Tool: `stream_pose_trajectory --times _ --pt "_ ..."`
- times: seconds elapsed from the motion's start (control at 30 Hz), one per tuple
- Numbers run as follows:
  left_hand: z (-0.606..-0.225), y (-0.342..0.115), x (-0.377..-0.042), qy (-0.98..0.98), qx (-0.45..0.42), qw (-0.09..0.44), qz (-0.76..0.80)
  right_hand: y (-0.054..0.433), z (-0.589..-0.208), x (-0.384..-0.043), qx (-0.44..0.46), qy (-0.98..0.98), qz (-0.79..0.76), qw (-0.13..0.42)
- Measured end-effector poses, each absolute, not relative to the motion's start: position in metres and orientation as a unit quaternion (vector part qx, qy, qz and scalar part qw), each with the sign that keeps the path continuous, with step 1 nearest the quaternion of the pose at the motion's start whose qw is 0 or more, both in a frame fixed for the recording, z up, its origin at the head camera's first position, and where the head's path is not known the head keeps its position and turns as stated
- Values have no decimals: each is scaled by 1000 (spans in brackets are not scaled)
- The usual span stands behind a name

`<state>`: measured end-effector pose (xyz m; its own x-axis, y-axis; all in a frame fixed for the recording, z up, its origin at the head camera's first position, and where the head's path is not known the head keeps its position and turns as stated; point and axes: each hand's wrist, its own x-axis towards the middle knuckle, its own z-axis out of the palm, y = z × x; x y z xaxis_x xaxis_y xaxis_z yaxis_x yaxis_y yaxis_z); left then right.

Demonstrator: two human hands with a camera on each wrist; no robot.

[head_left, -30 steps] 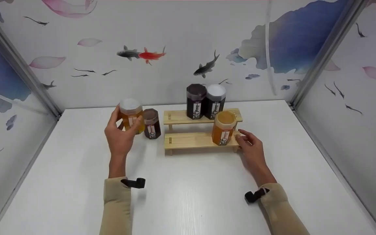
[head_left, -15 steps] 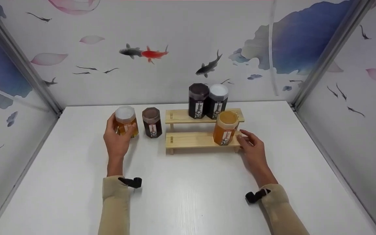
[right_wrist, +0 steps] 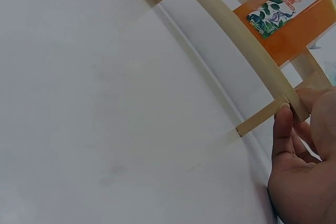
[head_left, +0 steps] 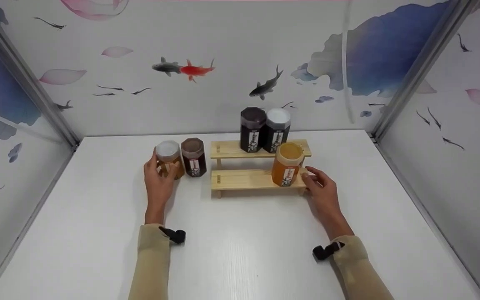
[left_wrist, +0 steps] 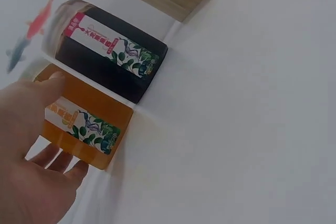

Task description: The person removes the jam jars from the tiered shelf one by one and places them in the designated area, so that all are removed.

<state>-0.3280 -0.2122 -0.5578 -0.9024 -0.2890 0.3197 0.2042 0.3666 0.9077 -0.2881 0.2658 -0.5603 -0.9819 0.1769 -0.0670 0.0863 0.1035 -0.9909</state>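
My left hand [head_left: 158, 185] grips an amber jar [head_left: 168, 150] with a pale lid, thumb on one side and fingers on the other. It stands upright on the white table, close beside a dark jar [head_left: 194, 158]; in the left wrist view their labels [left_wrist: 89, 127] face the camera. My right hand [head_left: 322, 191] pinches the right end of the lower board of a two-tier wooden rack [head_left: 240, 179], thumb and fingers around the board end in the right wrist view. An orange jar [head_left: 286, 166] stands on that lower board, near this hand.
Two dark jars, one dark-topped [head_left: 252, 129] and one white-topped [head_left: 278, 130], stand side by side on the rack's upper board [head_left: 225, 150]. Behind the table [head_left: 240, 250] rises a wall [head_left: 223, 33] painted with fish, and side panels flank it.
The amber jar came down to the table in my left hand, shifting left away from the dark jar, then back right beside it. My right hand stayed at the rack.
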Motion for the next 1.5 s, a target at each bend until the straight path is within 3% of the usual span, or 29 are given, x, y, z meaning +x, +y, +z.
stream_pose_trajectory --times 0.5,0.73,0.83,0.97,1.17,1.33,1.5 --pt "-545 -203 -321 -806 72 225 -543 265 -558 -289 -90 -742 664 19" --pt "-518 -186 -315 -776 74 310 -544 265 -559 -289 -94 -743 663 17" --pt "-504 -170 -311 -762 39 356 -539 265 -560 -289 -91 -741 665 21" --pt "-490 -141 -306 -751 -38 378 -539 266 -560 -289 -87 -730 677 26" --pt "-490 -89 -296 -759 -146 291 -564 268 -562 -289 -91 -731 676 24" --pt "-499 -48 -288 -784 -192 192 -558 268 -563 -289 -92 -732 675 14" --pt "-500 -13 -284 -789 -225 130 -556 268 -561 -287 -93 -728 679 14"
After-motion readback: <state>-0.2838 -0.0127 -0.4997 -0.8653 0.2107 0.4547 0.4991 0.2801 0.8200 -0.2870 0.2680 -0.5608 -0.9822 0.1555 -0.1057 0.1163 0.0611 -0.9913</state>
